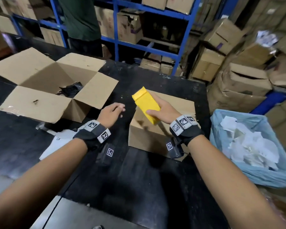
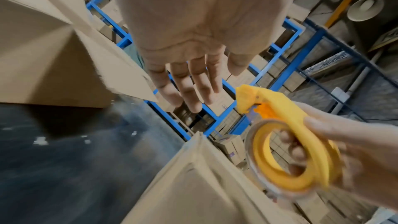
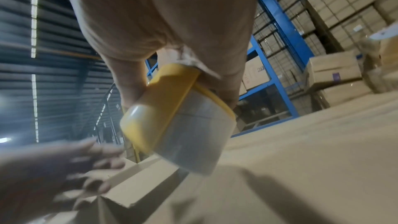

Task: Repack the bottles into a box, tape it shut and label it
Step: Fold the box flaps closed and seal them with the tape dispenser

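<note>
My right hand (image 1: 162, 111) grips a yellow tape dispenser (image 1: 146, 105) with a roll of clear tape (image 3: 193, 135), fingers through its ring (image 2: 299, 156), held just above a small closed cardboard box (image 1: 147, 136) on the black table. My left hand (image 1: 111, 111) hovers empty with relaxed fingers (image 2: 193, 81), left of the small box and level with its top. A larger open cardboard box (image 1: 45, 90) stands at the left with dark plastic (image 1: 72, 90) inside. No bottles show.
A blue-lined bin (image 1: 257, 172) of crumpled white paper stands at the right. White paper sheets (image 1: 56, 144) lie on the table (image 1: 119, 182) by my left wrist. Blue shelving (image 1: 116, 30) with cartons runs behind, another person (image 1: 80, 19) stands there, and stacked cartons (image 1: 238, 76) fill the right.
</note>
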Tool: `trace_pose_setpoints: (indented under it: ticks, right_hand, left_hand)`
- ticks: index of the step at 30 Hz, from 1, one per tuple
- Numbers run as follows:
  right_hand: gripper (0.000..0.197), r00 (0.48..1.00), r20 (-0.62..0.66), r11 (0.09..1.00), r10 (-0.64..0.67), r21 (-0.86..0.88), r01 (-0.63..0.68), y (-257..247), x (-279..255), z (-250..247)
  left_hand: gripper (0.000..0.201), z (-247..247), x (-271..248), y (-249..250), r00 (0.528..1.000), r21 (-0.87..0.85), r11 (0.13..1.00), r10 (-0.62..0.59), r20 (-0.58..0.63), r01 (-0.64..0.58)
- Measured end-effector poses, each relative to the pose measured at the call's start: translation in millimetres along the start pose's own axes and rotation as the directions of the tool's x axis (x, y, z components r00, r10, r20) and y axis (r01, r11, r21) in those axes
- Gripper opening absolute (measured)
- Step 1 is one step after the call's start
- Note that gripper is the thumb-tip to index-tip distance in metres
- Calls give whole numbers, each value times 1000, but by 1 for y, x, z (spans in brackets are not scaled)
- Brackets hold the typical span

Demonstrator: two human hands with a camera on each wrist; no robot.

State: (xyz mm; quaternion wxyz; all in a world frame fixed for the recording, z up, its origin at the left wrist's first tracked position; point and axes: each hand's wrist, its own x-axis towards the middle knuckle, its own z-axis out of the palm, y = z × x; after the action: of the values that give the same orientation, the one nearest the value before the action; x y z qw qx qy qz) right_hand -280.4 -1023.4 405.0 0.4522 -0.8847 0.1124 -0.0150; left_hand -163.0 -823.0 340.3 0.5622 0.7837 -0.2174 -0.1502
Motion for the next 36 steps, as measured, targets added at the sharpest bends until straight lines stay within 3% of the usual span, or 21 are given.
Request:
trace_pose_setpoints:
  ticks: [5,8,12,21,28,36]
  right_hand:
    - [79,999,37,1000,-17,-11,17,24,-3,-23]
    - [76,999,46,1000,-2,-25,3,28,1,-30]
    - [73,997,53,999,52,-16,-51,30,11,-37]
    - [71,994,21,994,109,15,-109,28,41,-27]
    - [70,993,27,993,113,35,-114,25,50,-22]
    - [71,994,51,991,96,87,-100,28,58,-29]
  left_hand:
    - [30,35,60,40,998,-82,995,-63,21,65]
    - [34,43,80,56,971,-161,973,-133,200,166]
    - [23,40,103,50,918,-250,943,-114,380,220]
    - [12,17,140,33,884,-104,995,48,465,0]
    - [10,16,157,27,861,-42,999,47,507,-30]
    - [22,23,161,32,882,12,995,85,464,-103]
